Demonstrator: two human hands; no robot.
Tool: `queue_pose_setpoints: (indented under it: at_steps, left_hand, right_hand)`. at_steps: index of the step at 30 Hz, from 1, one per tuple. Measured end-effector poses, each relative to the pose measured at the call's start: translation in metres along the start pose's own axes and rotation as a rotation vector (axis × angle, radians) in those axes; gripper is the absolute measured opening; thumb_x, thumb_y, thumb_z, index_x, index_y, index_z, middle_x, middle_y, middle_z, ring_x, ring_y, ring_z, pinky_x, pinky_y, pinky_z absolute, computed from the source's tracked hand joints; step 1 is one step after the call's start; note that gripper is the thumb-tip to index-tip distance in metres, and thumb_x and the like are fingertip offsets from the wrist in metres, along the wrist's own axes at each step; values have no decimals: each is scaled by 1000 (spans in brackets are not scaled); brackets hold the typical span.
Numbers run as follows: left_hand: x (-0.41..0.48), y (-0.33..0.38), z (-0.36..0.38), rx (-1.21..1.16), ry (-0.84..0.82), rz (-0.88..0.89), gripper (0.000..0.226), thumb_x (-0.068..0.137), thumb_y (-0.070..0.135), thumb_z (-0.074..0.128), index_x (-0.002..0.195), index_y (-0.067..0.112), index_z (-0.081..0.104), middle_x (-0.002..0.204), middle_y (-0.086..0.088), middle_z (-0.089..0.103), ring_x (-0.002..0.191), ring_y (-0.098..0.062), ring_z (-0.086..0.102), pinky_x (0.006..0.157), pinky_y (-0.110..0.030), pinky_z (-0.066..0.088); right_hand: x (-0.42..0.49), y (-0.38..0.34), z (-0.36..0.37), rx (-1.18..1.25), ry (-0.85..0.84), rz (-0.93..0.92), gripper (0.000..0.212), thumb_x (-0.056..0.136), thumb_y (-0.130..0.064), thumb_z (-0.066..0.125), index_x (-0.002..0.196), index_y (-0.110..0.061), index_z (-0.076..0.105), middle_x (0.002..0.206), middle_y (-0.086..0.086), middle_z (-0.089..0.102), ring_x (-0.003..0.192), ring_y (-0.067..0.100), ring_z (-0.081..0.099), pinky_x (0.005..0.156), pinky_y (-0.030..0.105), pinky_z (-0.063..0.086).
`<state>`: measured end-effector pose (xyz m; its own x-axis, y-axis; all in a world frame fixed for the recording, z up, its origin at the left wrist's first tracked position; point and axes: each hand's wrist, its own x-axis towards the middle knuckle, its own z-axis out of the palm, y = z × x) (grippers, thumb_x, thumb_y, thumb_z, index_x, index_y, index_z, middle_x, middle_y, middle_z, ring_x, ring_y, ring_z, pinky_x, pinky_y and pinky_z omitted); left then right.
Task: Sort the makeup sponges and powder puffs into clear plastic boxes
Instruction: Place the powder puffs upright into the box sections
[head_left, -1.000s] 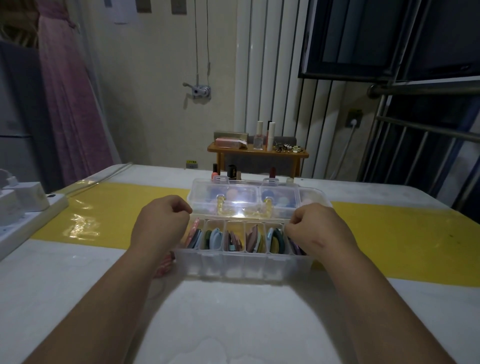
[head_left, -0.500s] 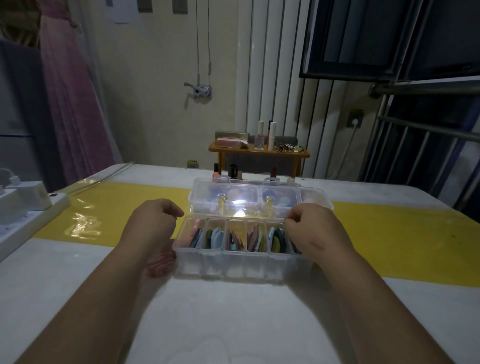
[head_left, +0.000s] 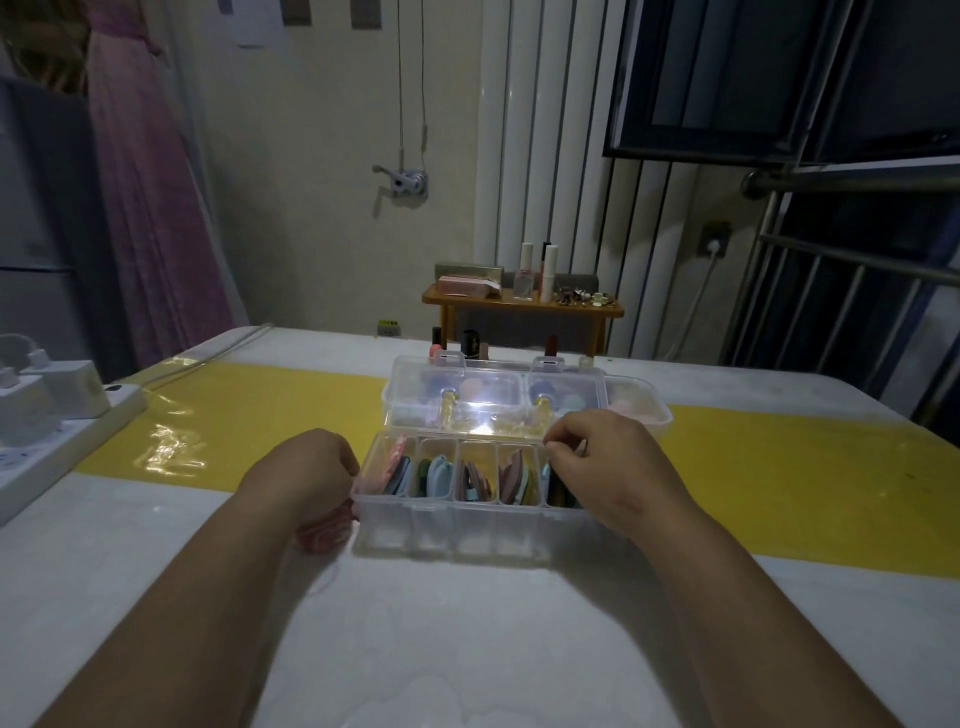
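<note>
The clear plastic box (head_left: 452, 530) sits mid-surface (head_left: 467, 649), well in from the left and right edges. Its lid (head_left: 467, 400) is thrown back toward the far edge. The flat puffs (head_left: 439, 475) stand on edge in a row of compartments.

The left grip (head_left: 306, 473) is curled against the box's left end wall, and a pink striped puff (head_left: 324, 530) lies under its heel. Whether the fingers hold that puff or only brace the box cannot be told. The right grip (head_left: 608, 467) hangs over the rightmost compartments with thumb and forefinger drawn together at the back rim. Its fingertips are hidden, so it cannot be told whether it clasps a puff.

The step looks like seating pieces in the right-hand cells, with the striped puff probably still to go in. To do it well, the left grip should steady the box so it does not slide. The right should slide each puff in edgewise, parallel to the dividers and beside its neighbours. Pressing down from above would likely buckle the soft pieces and could stop the lid from closing flat.
</note>
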<state>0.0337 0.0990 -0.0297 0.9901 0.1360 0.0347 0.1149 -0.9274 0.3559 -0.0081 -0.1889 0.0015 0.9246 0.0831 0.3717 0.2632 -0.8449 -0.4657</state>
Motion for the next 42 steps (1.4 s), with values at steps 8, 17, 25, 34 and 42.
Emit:
queue_pose_setpoints:
  at_steps: [8, 17, 25, 34, 42]
  left_hand:
    - [-15, 8, -14, -186, 292, -20, 10, 78, 25, 76, 77, 25, 66, 82, 2, 66, 80, -22, 60, 69, -31, 48]
    - [-29, 32, -22, -520, 600, 71, 12, 89, 16, 65, 100, 16, 58, 86, 2, 60, 82, -21, 52, 71, -29, 34]
    - [-36, 51, -15, -546, 463, 348, 17, 88, 3, 62, 84, 18, 58, 76, 14, 60, 70, -3, 56, 56, -15, 36]
    - [-42, 57, -13, -519, 303, 550, 34, 86, 6, 71, 83, 38, 61, 83, 18, 69, 77, -2, 67, 68, -18, 50]
    - [-44, 63, -10, -602, 259, 572, 24, 86, 3, 69, 86, 26, 61, 86, 15, 70, 78, -1, 66, 64, -11, 49]
  right_hand:
    - [-1, -1, -2, -1, 17, -12, 16, 95, -24, 55, 96, -25, 71, 92, -8, 62, 81, 7, 55, 66, 22, 42]
    - [1, -2, -1, 54, 65, -13, 17, 94, -24, 55, 101, -27, 71, 97, -9, 65, 85, 7, 57, 76, 28, 51]
    - [0, -5, -2, 167, 73, -28, 21, 96, -21, 55, 109, -29, 69, 99, -15, 64, 83, 1, 57, 78, 25, 51]
    - [-2, -15, 2, 186, -88, -119, 30, 97, -20, 50, 110, -45, 61, 113, -7, 59, 92, 6, 57, 82, 32, 53]
    - [-4, -24, 3, 278, -81, -175, 29, 95, -16, 55, 103, -41, 68, 97, -29, 54, 96, 0, 54, 83, 26, 49]
